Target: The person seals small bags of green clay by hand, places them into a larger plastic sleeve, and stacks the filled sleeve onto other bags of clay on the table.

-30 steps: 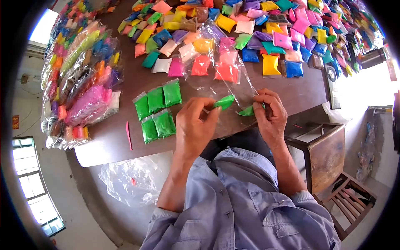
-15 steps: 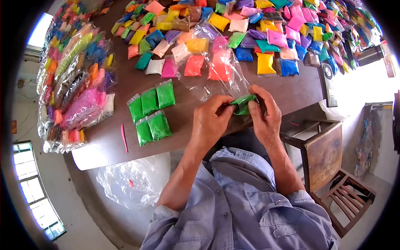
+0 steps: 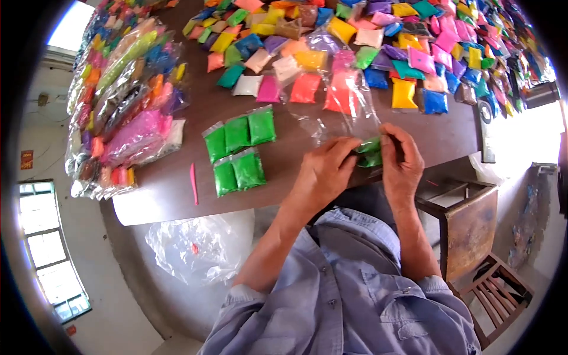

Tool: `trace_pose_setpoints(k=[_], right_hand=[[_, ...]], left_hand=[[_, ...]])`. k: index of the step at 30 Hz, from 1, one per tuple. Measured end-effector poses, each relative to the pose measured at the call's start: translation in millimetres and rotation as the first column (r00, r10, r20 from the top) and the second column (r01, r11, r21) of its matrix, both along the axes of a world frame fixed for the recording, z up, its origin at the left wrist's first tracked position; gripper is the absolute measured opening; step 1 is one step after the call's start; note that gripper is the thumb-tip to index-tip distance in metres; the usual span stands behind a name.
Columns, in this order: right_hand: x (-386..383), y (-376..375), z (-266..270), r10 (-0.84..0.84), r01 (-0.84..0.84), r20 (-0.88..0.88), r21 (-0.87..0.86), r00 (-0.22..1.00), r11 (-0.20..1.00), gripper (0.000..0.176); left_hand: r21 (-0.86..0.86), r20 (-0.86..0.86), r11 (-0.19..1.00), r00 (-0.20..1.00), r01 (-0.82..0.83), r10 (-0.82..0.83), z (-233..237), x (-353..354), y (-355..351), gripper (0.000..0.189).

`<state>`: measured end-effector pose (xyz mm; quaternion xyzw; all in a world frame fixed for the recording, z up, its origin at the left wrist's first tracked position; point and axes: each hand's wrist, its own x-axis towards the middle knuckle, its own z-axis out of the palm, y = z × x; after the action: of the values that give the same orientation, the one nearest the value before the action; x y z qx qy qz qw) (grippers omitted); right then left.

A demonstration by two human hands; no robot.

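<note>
Close to the table's front edge, my left hand (image 3: pixel 324 170) and my right hand (image 3: pixel 403 165) pinch a small green packet (image 3: pixel 370 155) between them. The fingers of both hands are closed on its sides, and part of it is hidden behind them. Just beyond, a clear plastic bag (image 3: pixel 358 121) lies crumpled on the table, close to my fingertips. To the left of my hands, several green packets (image 3: pixel 238 134) lie flat in two rows. A thin pink stick-like tool (image 3: pixel 194 184) rests further left.
A large heap of coloured packets (image 3: pixel 307 59) covers the far side of the table (image 3: pixel 160 198). Clear bags of coloured packets (image 3: pixel 127 112) are piled at the left. Below the edge lies a clear plastic sheet (image 3: pixel 192 248). A wooden chair (image 3: pixel 470 234) stands at the right.
The whole view has shifted, so the table's contents appear further right. My hands still hold the green packet, which now shows a fold or crease between my fingers.
</note>
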<state>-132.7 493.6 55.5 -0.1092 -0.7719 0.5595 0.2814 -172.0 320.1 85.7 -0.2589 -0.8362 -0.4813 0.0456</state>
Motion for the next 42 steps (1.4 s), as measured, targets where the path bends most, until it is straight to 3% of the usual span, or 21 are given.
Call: trace_pose_setpoints(k=[4,6,8,9,11,15,21,23,24,26,29,30,34,38,42], right_hand=[[0,0,0,-0.014,0.014,0.000,-0.028,1.000,1.000,0.019],[1,1,-1,-0.013,0.013,0.000,-0.003,1.000,1.000,0.018],[1,0,-3,-0.010,0.010,0.002,-0.004,1.000,1.000,0.018],[1,0,-3,-0.008,0.008,-0.005,-0.013,1.000,1.000,0.018],[2,-1,-3,-0.004,0.004,-0.009,-0.020,1.000,1.000,0.018],[3,0,-2,0.008,-0.008,0.003,-0.039,1.000,0.999,0.019],[3,0,-3,0.023,-0.024,-0.016,-0.061,1.000,0.998,0.019],[2,0,-3,0.020,-0.021,-0.009,-0.069,1.000,0.997,0.020],[2,0,-3,0.026,-0.027,-0.020,-0.058,0.999,0.998,0.020],[2,1,-2,0.021,-0.022,-0.027,-0.036,0.999,0.999,0.020],[2,1,-1,0.021,-0.022,-0.010,-0.065,1.000,0.998,0.020],[3,1,-1,0.019,-0.019,-0.008,-0.056,1.000,0.998,0.020],[3,1,-2,0.021,-0.021,-0.005,-0.061,1.000,0.998,0.020],[2,2,1,0.026,-0.026,0.007,-0.014,1.000,1.000,0.020],[3,2,4,0.039,-0.039,0.017,0.026,0.999,0.999,0.021]], left_hand=[[0.005,0.044,0.995,0.994,-0.103,0.103,18,13,-36,0.027],[-0.173,-0.132,0.932,0.945,-0.319,0.299,34,16,-70,0.025],[-0.339,-0.094,0.788,0.852,-0.513,0.515,50,22,-94,0.015],[-0.341,-0.095,0.788,0.853,-0.512,0.514,51,23,-108,0.015],[-0.549,-0.164,0.602,0.780,-0.581,0.604,46,24,-131,0.016],[-0.582,-0.142,0.611,0.807,-0.536,0.573,44,24,-138,0.021],[-0.469,-0.187,0.704,0.839,-0.534,0.512,42,23,-140,0.036],[-0.385,0.125,0.755,0.780,-0.531,0.613,58,24,-134,0.041],[-0.384,0.129,0.758,0.783,-0.527,0.609,59,24,-135,0.041],[-0.177,0.291,0.850,0.799,-0.496,0.527,59,23,-139,0.045],[-0.041,0.420,0.895,0.805,-0.444,0.418,72,23,-118,0.034],[0.041,0.504,0.899,0.786,-0.436,0.358,75,23,-108,0.030],[0.329,0.542,0.845,0.817,-0.422,0.197,55,8,-57,0.026],[0.268,0.578,0.901,0.805,-0.341,0.133,38,-3,-33,0.015],[0.215,0.529,0.920,0.831,-0.328,0.173,28,-9,-20,0.013]])
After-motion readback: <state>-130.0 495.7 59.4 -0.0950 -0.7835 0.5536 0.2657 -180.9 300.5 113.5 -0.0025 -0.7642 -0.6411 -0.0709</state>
